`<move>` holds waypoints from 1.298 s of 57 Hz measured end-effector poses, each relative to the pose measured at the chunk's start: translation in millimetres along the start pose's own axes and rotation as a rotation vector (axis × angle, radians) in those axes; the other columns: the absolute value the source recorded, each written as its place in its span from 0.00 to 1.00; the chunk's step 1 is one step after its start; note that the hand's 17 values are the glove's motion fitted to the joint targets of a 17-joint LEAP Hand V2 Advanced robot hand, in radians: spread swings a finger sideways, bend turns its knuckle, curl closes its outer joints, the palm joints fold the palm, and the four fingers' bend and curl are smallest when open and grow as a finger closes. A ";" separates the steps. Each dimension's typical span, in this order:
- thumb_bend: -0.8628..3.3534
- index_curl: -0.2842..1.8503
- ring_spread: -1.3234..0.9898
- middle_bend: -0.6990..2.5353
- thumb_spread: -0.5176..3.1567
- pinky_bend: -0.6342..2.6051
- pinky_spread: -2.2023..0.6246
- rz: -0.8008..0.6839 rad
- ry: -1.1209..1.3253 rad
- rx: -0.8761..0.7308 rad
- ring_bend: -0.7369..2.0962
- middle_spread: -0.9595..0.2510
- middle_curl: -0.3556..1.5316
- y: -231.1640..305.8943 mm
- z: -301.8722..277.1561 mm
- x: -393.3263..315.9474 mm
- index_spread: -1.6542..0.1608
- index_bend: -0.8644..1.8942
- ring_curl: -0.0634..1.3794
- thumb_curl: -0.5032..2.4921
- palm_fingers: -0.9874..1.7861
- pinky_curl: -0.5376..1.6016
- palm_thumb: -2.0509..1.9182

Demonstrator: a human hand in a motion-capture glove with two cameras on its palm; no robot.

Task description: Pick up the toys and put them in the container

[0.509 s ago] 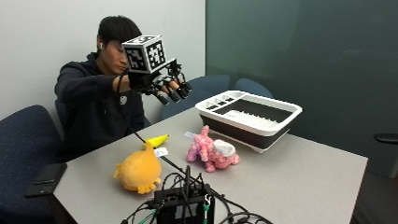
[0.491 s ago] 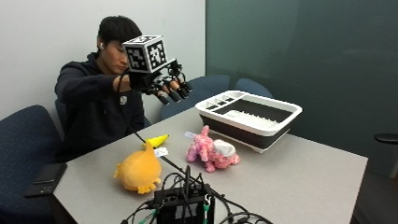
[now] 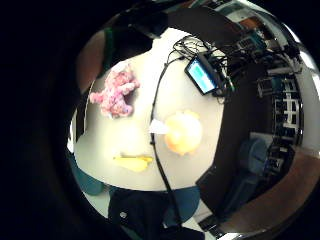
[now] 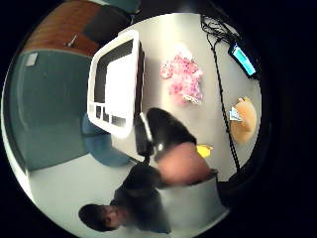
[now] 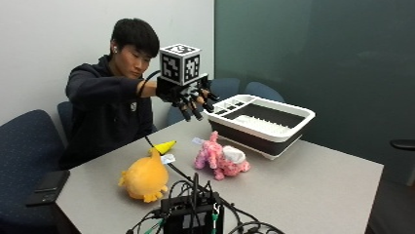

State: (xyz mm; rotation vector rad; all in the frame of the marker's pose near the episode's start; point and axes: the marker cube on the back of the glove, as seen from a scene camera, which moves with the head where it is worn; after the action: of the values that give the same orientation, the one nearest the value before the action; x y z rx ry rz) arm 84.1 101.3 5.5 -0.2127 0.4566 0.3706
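Raised above the desk, the gloved right hand hangs in the air with its fingers spread and pointing downward, holding nothing. It is over the near edge of the desk, between the person and the toys, beside the white container.

Three toys lie on the desk. A pink plush animal stands just in front of the container, apart from it. An orange-yellow plush toy sits to the side of it, nearer the blue chair. A small yellow toy lies close to the edge by the person, next to a black cable that runs across the desk to a black box with wires.

The container holds no toys. A dark phone rests at the corner of the desk.
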 end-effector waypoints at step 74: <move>0.29 0.24 0.40 0.36 0.27 0.58 0.63 -0.140 -0.224 0.374 0.73 0.55 0.40 -36.5 -11.0 -86.3 0.71 0.57 0.40 0.44 0.73 0.44 0.73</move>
State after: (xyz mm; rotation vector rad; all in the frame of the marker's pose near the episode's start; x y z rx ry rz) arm 22.4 39.1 40.3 0.1590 0.2803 0.1638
